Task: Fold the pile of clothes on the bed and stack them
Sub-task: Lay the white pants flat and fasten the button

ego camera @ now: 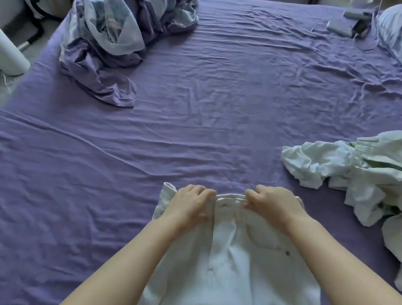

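Both hands pinch the waistband of the white trousers (242, 248) lying at the near edge of the bed (199, 108): left hand (190, 205), right hand (273, 203), fingers curled over the band. Best to pull it taut and square before folding. 1 rumpled pile of clothes (363, 176) waits to the right.

Dim, cool, soft daylight with faint shadows; wide-angle bending at edges, slight blur throughout.
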Motion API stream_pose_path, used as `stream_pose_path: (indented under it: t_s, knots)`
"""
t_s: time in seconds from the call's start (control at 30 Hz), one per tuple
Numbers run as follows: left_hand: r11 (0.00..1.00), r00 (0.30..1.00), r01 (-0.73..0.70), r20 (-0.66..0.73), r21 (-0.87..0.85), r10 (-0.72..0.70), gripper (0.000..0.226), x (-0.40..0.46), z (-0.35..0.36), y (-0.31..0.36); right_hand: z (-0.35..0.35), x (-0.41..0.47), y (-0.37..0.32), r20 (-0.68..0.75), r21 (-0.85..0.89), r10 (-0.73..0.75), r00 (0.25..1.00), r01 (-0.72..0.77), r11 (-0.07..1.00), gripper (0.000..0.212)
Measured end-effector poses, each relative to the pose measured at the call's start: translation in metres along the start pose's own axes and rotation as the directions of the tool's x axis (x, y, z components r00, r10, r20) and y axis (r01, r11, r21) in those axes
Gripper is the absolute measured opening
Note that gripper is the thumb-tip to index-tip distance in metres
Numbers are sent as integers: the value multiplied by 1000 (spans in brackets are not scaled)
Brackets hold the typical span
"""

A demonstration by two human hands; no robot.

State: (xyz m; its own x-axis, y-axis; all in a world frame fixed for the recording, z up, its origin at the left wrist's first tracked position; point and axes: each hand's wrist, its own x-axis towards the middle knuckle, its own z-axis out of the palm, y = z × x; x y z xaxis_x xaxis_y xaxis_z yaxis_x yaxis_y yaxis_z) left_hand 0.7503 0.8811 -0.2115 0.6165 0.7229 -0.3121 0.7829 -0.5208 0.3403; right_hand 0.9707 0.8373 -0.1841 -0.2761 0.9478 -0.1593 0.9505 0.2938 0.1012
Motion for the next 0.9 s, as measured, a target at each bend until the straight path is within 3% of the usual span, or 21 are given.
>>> stream_pose_path:
  t_s: [0.13,0.23,0.3,0.43,0.53,0.6,0.7,0.77,0.9]
  knots:
    - [993,998,57,45,-103,-53,56,7,39,-21,53,4,-8,117,105,77,990,-89,990,24]
    - [990,996,34,-83,-139,-46,43,11,54,-25,80,2,-17,17,295,143,990,-142,945,17]
    - [989,989,51,-130,-141,-70,37,17,55,-24,85,5,-25,25,369,180,983,-176,913,23]
    - [993,990,112,-83,-40,-115,46,28,55,-17,81,15,-36,130,437,249,960,-281,855,33]
    - [994,995,102,-22,29,-101,38,35,50,-9,84,17,-36,193,469,245,950,-308,827,39]
    - [1000,993,25,-118,-4,-25,29,36,50,-8,84,16,-36,95,539,246,965,-257,802,25]
    - [986,949,69,-295,-149,-111,28,45,48,-18,80,15,-26,-49,658,324,945,-214,722,14]
    - [968,952,152,-235,-201,-198,27,52,37,-18,75,17,-17,-81,685,372,925,-220,695,9]
    - [962,982,175,-29,-210,-185,37,64,34,-18,74,17,-14,-14,743,355,935,-228,630,22]
